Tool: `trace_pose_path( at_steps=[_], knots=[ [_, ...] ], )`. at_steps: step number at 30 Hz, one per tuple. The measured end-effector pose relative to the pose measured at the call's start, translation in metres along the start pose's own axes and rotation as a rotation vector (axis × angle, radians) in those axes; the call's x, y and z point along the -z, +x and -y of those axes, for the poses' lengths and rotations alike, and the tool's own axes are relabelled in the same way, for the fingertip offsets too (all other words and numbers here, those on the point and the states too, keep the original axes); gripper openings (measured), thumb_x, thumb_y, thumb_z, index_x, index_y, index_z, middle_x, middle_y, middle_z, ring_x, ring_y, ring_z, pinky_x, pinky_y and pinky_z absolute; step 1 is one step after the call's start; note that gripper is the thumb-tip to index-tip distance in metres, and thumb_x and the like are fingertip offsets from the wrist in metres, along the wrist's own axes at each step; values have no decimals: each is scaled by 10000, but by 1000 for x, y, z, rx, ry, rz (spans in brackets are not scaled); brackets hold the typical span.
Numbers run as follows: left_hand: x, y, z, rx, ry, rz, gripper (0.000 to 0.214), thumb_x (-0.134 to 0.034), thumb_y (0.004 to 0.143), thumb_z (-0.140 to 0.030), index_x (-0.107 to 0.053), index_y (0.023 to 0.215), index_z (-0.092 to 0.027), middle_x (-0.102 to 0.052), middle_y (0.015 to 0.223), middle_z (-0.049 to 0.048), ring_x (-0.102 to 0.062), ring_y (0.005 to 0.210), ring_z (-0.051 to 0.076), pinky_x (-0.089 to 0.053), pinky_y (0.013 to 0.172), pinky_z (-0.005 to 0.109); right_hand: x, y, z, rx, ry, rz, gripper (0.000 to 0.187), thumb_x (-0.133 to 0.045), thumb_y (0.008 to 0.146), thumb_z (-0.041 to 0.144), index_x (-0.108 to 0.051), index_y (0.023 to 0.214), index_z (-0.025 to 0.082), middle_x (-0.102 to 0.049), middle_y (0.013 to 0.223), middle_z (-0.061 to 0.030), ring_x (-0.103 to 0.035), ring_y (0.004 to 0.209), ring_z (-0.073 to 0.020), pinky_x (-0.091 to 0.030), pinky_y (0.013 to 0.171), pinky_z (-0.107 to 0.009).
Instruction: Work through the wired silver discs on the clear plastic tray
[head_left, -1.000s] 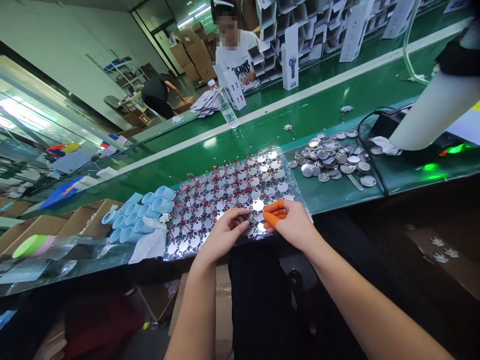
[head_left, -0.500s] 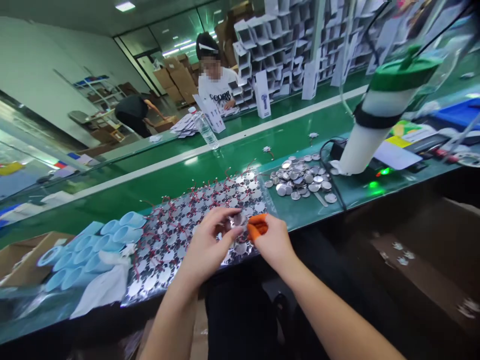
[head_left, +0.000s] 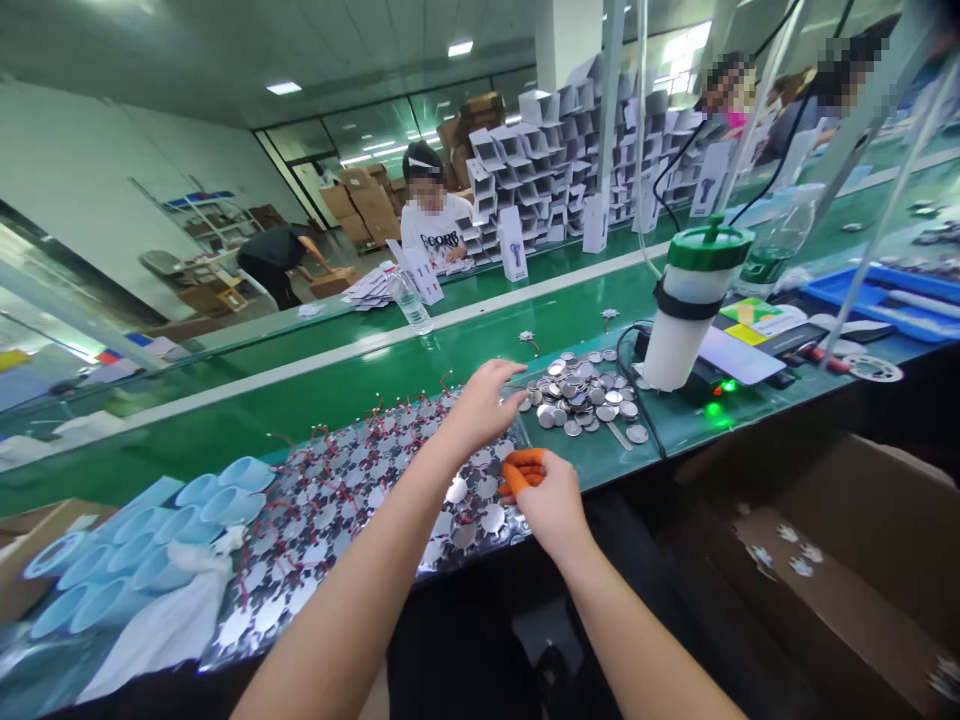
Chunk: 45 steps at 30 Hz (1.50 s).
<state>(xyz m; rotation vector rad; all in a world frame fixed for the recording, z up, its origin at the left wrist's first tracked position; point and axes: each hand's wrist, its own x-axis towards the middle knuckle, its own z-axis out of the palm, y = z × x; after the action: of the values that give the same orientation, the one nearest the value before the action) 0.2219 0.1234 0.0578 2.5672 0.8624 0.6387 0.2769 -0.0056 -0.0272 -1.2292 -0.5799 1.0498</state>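
My left hand (head_left: 486, 402) reaches out at the near-left edge of a pile of round silver metal discs (head_left: 581, 392). Its thumb and fingers are apart, with nothing seen between them. Lower down, my right hand (head_left: 551, 497) wears orange finger covers and is closed in a pinch; what it holds, if anything, is hidden. It hovers at the right edge of a broad layout of silver discs with red wires (head_left: 375, 470). My left forearm hides part of that layout.
Light-blue cups (head_left: 180, 525) and a white cloth (head_left: 169, 620) lie at left. A white tumbler with a green lid (head_left: 686, 310) stands right of the pile, near a blue tray (head_left: 892, 300). A clear bottle (head_left: 409, 300) and a seated person (head_left: 435, 225) are across the green belt.
My left hand has left the silver disc it held near my right hand and moved up and right to the pile. My right hand stays pinched. The camera view has shifted.
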Motion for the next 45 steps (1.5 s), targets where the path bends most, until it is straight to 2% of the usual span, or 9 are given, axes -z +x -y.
trace_pose_path(
  at_steps=[4,9,15,24,30,34,39,42,45],
  knots=[
    [38,-104,7,122,55,32,285,-587,913,-277,-656,1187,-237,-621,1163,84,-599,1085,231,-475,999,421,5,-1,7,11,56,-51,298,-775,700,350,-654,881,147,-698,682,-47,-723,605,-220,-629,562,-323],
    [37,-182,20,278,116,182,462,-665,864,-338,-584,1312,-259,-555,1283,108,-551,1196,275,-454,1046,461,5,0,7,27,71,-58,358,-819,672,395,-663,878,148,-697,680,-49,-723,611,-219,-633,560,-325],
    [33,-192,22,222,99,219,358,-628,888,-281,-630,1245,-268,-560,1251,106,-577,1153,255,-480,1023,423,5,0,6,22,77,-43,388,-834,669,402,-665,902,141,-707,714,-59,-725,629,-214,-635,566,-319],
    [27,-197,16,203,237,113,331,-707,815,-321,-671,1137,-253,-616,1185,130,-621,1072,309,-533,935,492,9,2,10,-6,90,-38,400,-838,676,418,-671,920,149,-704,716,-63,-726,644,-229,-640,570,-336],
    [65,-153,29,284,22,40,305,-722,818,-409,-683,1087,-270,-675,1159,69,-645,1055,242,-531,940,435,13,5,12,-14,114,-54,414,-850,680,413,-672,939,144,-707,726,-68,-715,650,-215,-632,556,-319],
    [81,-64,80,479,61,-49,419,-717,794,-491,-692,1090,-196,-730,970,77,-673,848,222,-536,802,368,15,7,13,-26,138,-65,420,-857,674,410,-675,942,142,-708,719,-63,-711,635,-205,-624,545,-305],
    [74,42,145,543,260,-107,338,-734,804,-388,-700,996,-113,-724,983,130,-651,890,237,-478,822,339,18,8,14,-37,132,-89,428,-860,669,409,-679,951,143,-718,733,-69,-714,634,-209,-619,534,-303],
    [69,66,157,549,299,-103,342,-794,744,-286,-689,998,-82,-705,1004,166,-632,974,275,-461,871,368,19,10,14,-43,133,-101,433,-865,661,404,-678,949,138,-717,728,-70,-713,631,-209,-617,530,-301],
    [65,58,141,487,311,-94,348,-747,781,-227,-673,1092,-89,-673,1085,169,-605,1049,278,-445,937,395,18,12,14,-40,144,-111,422,-865,659,400,-678,926,131,-707,704,-63,-709,621,-205,-616,522,-297]
  ],
)
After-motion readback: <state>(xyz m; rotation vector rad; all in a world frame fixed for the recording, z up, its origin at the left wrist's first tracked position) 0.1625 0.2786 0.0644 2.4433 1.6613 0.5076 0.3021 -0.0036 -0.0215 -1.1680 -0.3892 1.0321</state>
